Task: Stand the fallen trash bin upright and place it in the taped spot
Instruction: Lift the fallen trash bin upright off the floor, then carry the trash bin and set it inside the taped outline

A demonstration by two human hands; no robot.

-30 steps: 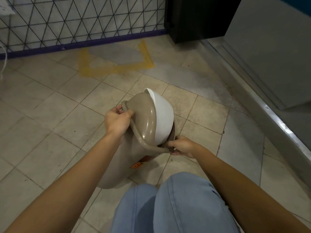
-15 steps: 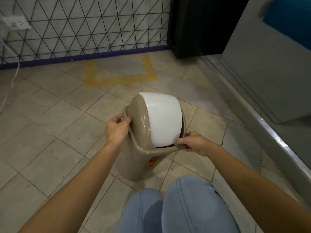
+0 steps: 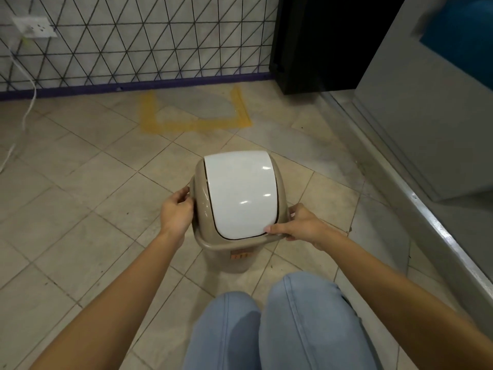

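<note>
The beige trash bin (image 3: 226, 256) with a white swing lid (image 3: 240, 193) stands upright on the tiled floor just in front of my knees. My left hand (image 3: 176, 213) grips the left rim of the bin. My right hand (image 3: 298, 225) holds the front right rim, thumb against the lid's edge. The taped spot (image 3: 194, 125), a U of yellow tape open toward the wall, lies on the floor beyond the bin, apart from it.
A wall with a black triangle grid and purple baseboard (image 3: 133, 86) backs the taped spot. A black cabinet (image 3: 314, 44) stands at the far right, a grey metal threshold (image 3: 416, 198) runs along the right. A white cable (image 3: 26, 102) hangs from a socket at left.
The bin has swung from lying tilted on its side to standing upright, lid now facing up. Both hands kept their hold on the rim.
</note>
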